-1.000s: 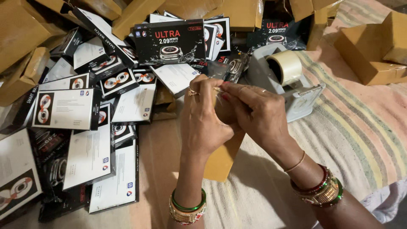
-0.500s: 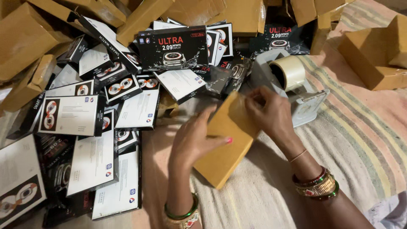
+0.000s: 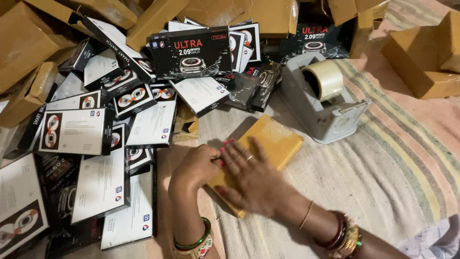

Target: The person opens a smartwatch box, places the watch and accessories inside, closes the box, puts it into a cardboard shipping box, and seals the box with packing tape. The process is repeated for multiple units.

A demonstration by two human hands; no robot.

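A flat yellow-brown wrapped parcel (image 3: 268,144) lies on the striped cloth (image 3: 383,182) in front of me. My right hand (image 3: 249,177) rests flat on its near half, fingers spread and pressing down. My left hand (image 3: 196,165) is curled at the parcel's left edge, touching it beside the right hand's fingertips. Both wrists wear bangles. The near end of the parcel is hidden under my hands.
A grey tape dispenser (image 3: 326,103) with a roll of clear tape stands just beyond the parcel. Several black and white watch boxes (image 3: 100,139) are heaped at the left and back. Brown cardboard boxes (image 3: 426,62) sit at the back right and top left.
The parcel was held up between both hands, then turned and laid down flat on the cloth. My right hand now presses on top of it.
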